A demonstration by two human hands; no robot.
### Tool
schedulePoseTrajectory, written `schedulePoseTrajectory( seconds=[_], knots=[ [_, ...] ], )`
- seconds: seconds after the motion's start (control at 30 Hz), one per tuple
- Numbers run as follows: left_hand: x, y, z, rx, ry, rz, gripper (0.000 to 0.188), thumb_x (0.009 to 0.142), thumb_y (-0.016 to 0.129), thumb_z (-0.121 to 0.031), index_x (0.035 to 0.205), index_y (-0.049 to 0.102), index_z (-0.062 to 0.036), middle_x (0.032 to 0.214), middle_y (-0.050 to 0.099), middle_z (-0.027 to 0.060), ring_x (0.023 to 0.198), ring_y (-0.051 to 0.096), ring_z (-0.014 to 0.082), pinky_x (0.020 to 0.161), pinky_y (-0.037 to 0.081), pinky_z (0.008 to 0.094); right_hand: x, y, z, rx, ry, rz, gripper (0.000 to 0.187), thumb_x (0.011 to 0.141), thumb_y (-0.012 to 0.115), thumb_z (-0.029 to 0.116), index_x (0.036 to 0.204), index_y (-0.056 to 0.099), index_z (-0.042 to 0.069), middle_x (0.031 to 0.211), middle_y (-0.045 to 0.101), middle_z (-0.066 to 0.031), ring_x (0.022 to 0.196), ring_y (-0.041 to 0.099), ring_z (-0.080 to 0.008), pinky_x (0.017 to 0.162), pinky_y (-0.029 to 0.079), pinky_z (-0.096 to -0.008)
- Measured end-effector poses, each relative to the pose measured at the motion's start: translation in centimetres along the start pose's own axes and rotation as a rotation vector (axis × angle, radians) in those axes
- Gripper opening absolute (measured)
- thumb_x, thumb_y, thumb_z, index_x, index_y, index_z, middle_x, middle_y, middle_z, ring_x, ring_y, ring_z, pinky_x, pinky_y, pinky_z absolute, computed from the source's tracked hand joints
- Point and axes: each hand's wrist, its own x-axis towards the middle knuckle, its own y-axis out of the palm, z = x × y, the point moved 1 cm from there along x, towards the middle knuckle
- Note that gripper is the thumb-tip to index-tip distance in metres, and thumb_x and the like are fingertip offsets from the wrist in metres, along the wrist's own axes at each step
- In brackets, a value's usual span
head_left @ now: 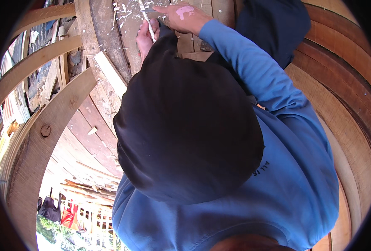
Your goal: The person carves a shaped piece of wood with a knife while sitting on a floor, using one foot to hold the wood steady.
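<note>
Near the top edge, my left hand (143, 41) is closed around a thin pale wooden stick (146, 18). Its forearm is hidden behind my raised knee (189, 129) in black cloth, which fills the middle of the view. My right hand (184, 17), with a pink patch on its back, reaches in from the right in a blue sleeve. A thin grey knife blade (147, 10) extends from its fingers and crosses the stick; the handle is hidden in the grip. White wood shavings (127, 12) lie scattered on the planks around both hands.
Curved wooden ribs (47, 125) rise on the left, with stacked planks (340, 71) curving along the right. A pale board (110, 73) lies beside my knee. My other leg (273, 29) is folded at upper right. Red cloth (70, 215) hangs at a slatted fence, lower left.
</note>
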Motion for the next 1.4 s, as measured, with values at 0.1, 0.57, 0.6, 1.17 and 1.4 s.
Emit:
schedulePoseTrajectory(
  seconds=[0.1, 0.57, 0.6, 1.17, 1.4],
  knots=[
    [1.1, -1.5, 1.0, -0.262, -0.153, 0.06, 0.033, 0.107, 0.042, -0.026, 0.081, 0.049, -0.0064, 0.066, 0.045, 0.0011, 0.055, 0.043, 0.0113, 0.05, 0.033, 0.0261, 0.1, -0.8, 0.3, -0.018, -0.003, 0.028, 0.037, 0.099, 0.045, 0.024, 0.124, 0.067, 0.006, 0.113, 0.071, -0.0245, 0.108, 0.067, -0.0411, 0.096, 0.053, -0.0496],
    [2.9, -2.0, 4.7, 0.527, 0.631, -0.159, 0.039, 0.107, 0.044, -0.03, 0.077, 0.053, -0.0077, 0.067, 0.047, 0.0013, 0.06, 0.043, 0.0128, 0.057, 0.033, 0.0303, 1.3, 5.1, -2.2, 0.06, -0.063, -0.303, 0.038, 0.098, 0.046, 0.024, 0.122, 0.067, 0.003, 0.112, 0.071, -0.026, 0.106, 0.068, -0.0409, 0.095, 0.053, -0.0522],
    [3.2, -3.3, 4.3, 0.189, 0.299, -0.052, 0.039, 0.108, 0.043, -0.03, 0.078, 0.053, -0.0071, 0.067, 0.048, 0.0018, 0.059, 0.043, 0.0129, 0.056, 0.034, 0.0297, 1.0, 4.8, -1.5, 0.062, 0.01, -0.24, 0.04, 0.099, 0.047, 0.027, 0.131, 0.062, 0.01, 0.117, 0.07, -0.0239, 0.11, 0.067, -0.0399, 0.098, 0.052, -0.0504],
    [-0.3, -0.7, 0.4, -0.053, 0.051, 0.046, 0.026, 0.107, 0.05, -0.028, 0.089, 0.054, -0.0089, 0.071, 0.048, 0.0, 0.052, 0.045, 0.0087, 0.045, 0.035, 0.0237, -0.9, -2.4, 2.0, -0.135, 0.128, 0.183, 0.05, 0.101, 0.047, 0.03, 0.15, 0.052, 0.022, 0.136, 0.064, -0.0196, 0.126, 0.06, -0.0387, 0.107, 0.048, -0.0484],
    [-0.3, -0.3, 0.5, 0.169, 0.108, -0.02, 0.021, 0.106, 0.052, -0.028, 0.096, 0.053, -0.0101, 0.08, 0.051, 0.0, 0.058, 0.048, 0.0083, 0.05, 0.04, 0.0233, -1.9, -2.0, 3.0, -0.162, 0.2, 0.073, 0.048, 0.101, 0.048, 0.033, 0.147, 0.054, 0.021, 0.129, 0.067, -0.0187, 0.121, 0.062, -0.0416, 0.103, 0.049, -0.0506]
  ],
)
